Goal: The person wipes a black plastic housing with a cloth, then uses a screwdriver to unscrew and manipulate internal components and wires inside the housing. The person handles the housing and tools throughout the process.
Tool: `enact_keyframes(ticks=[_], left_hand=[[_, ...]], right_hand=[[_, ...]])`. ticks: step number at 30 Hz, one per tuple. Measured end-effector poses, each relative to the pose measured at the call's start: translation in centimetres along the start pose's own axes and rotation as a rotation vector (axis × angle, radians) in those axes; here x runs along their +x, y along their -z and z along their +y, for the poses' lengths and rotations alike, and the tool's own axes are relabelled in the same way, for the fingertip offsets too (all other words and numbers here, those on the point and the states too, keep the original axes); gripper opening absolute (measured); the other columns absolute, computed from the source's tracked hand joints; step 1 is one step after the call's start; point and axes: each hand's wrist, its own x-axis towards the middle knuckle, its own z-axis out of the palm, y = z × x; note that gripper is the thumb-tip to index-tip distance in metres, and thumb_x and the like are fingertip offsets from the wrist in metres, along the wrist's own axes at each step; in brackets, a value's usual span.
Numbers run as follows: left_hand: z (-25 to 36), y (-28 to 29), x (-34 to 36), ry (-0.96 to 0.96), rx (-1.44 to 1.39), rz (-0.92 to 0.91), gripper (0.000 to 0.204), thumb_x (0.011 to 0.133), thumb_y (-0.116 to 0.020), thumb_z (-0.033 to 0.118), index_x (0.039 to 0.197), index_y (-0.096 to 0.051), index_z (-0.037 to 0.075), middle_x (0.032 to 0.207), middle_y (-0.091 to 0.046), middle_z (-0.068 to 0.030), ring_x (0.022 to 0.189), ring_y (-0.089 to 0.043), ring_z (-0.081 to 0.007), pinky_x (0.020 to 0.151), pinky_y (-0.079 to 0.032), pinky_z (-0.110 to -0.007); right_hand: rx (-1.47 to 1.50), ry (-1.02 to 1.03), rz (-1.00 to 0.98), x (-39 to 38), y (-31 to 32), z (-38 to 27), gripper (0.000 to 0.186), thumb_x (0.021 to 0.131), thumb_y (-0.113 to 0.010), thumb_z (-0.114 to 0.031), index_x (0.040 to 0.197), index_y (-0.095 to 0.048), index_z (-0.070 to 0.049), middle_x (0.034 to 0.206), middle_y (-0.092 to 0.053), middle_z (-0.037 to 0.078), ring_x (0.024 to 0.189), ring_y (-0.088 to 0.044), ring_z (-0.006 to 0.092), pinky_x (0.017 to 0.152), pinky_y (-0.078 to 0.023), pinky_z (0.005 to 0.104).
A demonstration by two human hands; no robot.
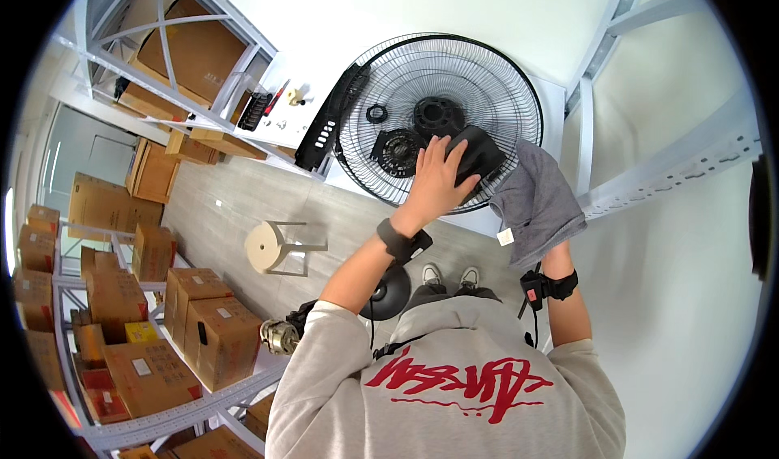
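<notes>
My left hand (442, 179) grips a dark curved plastic housing (475, 155) over the wire fan grille (430, 61), fingers spread across its top. My right hand (557, 248) is under or inside a grey cloth (535, 199) beside the housing, its fingers hidden. On the grille lie a round black hub (438, 120), a black perforated part (398, 155) and a small black ring (376, 112). A long black slotted part (331, 118) rests along the grille's left edge. The grille sits on a white surface (550, 114).
Metal shelves with cardboard boxes (150, 374) stand left and lower left; a metal post (665, 175) is at right. Tools (260, 108) lie left of the grille. Below are a cream stool (268, 244), a round black base (389, 293) and a metal motor (280, 337) behind my left arm.
</notes>
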Motion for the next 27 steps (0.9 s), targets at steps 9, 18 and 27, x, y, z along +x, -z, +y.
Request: enact_keyframes(ticks=[9,18,27], left_hand=[[-0.9,3.3,-1.7,0.169,-0.197,0.063,0.040,0.084,-0.070,0.014,0.119,-0.060,-0.002,0.117,-0.062,-0.0196,0.107,-0.060,-0.0365,0.093,-0.049,-0.041],[3.0,5.3,-4.3,0.204,-0.254,0.091,0.044,0.080,-0.071,0.008,0.122,-0.058,0.000,0.117,-0.062,-0.0185,0.107,-0.059,-0.0379,0.092,-0.048,-0.043],[6.4,10.7,-14.0,0.255,-0.131,0.144,0.060,0.069,-0.063,-0.006,0.127,-0.053,0.001,0.125,-0.054,-0.0215,0.114,-0.054,-0.0403,0.096,-0.046,-0.045]], right_hand=[[0.183,-0.083,-0.013,0.4,-1.1,1.6,0.046,0.098,-0.053,-0.016,0.140,-0.041,0.000,0.138,-0.050,0.012,0.123,-0.051,0.0207,0.106,-0.039,0.0314],[0.310,-0.198,0.048,-0.4,-3.7,0.1,0.036,0.099,-0.055,-0.018,0.130,-0.046,-0.002,0.124,-0.054,0.007,0.111,-0.055,0.0165,0.099,-0.045,0.0307],[0.145,-0.136,-0.007,-6.7,-14.1,1.7,0.040,0.102,-0.052,-0.032,0.129,-0.044,-0.003,0.119,-0.055,0.008,0.107,-0.056,0.0179,0.092,-0.047,0.0311]])
